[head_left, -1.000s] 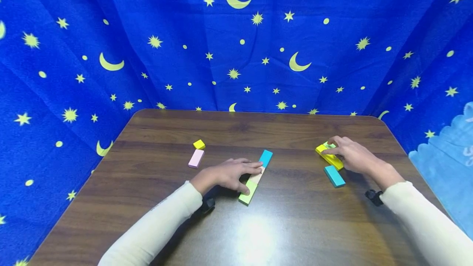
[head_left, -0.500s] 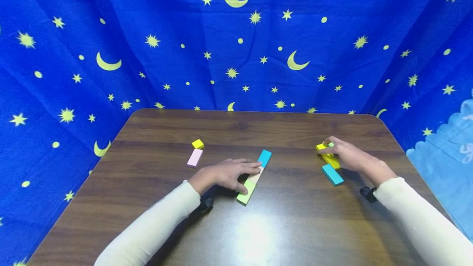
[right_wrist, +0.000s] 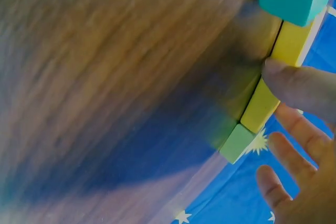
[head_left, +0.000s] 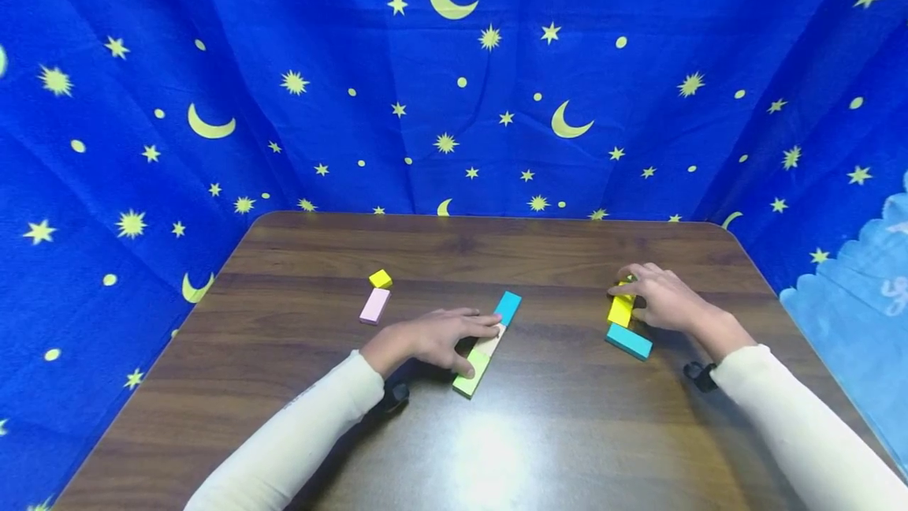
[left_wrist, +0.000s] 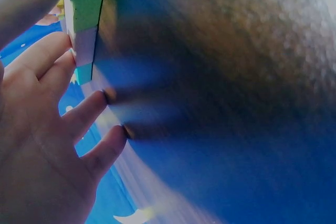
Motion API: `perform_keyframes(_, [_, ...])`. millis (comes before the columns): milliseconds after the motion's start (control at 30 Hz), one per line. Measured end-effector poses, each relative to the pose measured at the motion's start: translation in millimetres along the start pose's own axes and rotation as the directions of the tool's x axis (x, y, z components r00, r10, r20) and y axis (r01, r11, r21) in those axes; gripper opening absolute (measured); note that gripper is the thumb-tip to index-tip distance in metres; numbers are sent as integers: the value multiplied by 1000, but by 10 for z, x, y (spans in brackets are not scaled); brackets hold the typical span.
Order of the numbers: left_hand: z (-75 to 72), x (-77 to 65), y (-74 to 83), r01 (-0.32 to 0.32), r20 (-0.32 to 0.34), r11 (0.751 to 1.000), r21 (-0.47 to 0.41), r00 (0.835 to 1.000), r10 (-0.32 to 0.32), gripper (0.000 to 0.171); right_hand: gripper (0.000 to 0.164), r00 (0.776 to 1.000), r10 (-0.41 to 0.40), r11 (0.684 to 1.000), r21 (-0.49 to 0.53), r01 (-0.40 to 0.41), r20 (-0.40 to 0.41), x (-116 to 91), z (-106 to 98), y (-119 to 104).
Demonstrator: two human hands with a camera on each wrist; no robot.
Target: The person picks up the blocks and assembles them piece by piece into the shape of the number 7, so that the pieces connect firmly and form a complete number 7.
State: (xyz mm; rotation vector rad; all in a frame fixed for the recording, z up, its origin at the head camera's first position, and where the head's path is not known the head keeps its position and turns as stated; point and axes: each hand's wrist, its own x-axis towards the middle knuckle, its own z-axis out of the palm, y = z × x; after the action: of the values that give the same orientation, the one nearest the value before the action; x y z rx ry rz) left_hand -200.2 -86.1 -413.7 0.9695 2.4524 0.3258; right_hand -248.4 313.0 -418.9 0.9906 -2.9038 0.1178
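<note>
My left hand (head_left: 443, 341) lies over a slanted line of flat blocks, its fingers extended. The thumb touches a light green block (head_left: 471, 374); the fingertips rest on a cream block (head_left: 491, 340). A blue block (head_left: 507, 307) continues the line at the far end. On the right, my right hand (head_left: 670, 302) holds a yellow block (head_left: 620, 311) between thumb and fingers; in the right wrist view the thumb (right_wrist: 294, 82) presses its side. A green block (right_wrist: 238, 143) adjoins its far end, mostly hidden in the head view. A teal block (head_left: 629, 341) lies at its near end.
To the left, a pink block (head_left: 374, 306) lies just in front of a small yellow block (head_left: 381, 279). The brown wooden table (head_left: 340, 448) bears everything. A blue curtain (head_left: 355, 38) with moons and stars hangs around its back and sides.
The yellow block has turned under my right hand, which has shifted slightly left. The teal block has swung to lie more crosswise at its near end. My left hand has stayed in place.
</note>
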Motion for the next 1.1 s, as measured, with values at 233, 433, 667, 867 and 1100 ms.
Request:
perform_keyframes(233, [39, 15, 8, -6, -11, 1000, -9, 1000, 6, 75, 50, 1000, -12, 995, 104, 10, 22, -20, 7, -65])
perform_keyframes(433, [64, 3, 26, -9, -14, 1000, -18, 1000, 9, 75, 44, 999, -43, 988, 148, 42, 4, -23, 25, -84])
perform_keyframes(667, [51, -11, 27, -26, -36, 1000, -16, 999, 26, 74, 44, 999, -44, 988, 147, 44, -7, 12, 25, -73])
perform_keyframes(867, [45, -28, 4, -20, -33, 999, -28, 999, 19, 74, 47, 1000, -24, 988, 153, 23, 7, 52, 27, -103])
perform_keyframes(1100, [40, -19, -35, -17, -32, 999, -27, 999, 16, 74, 40, 998, -46, 991, 123, 49, -33, 136, -26, -124])
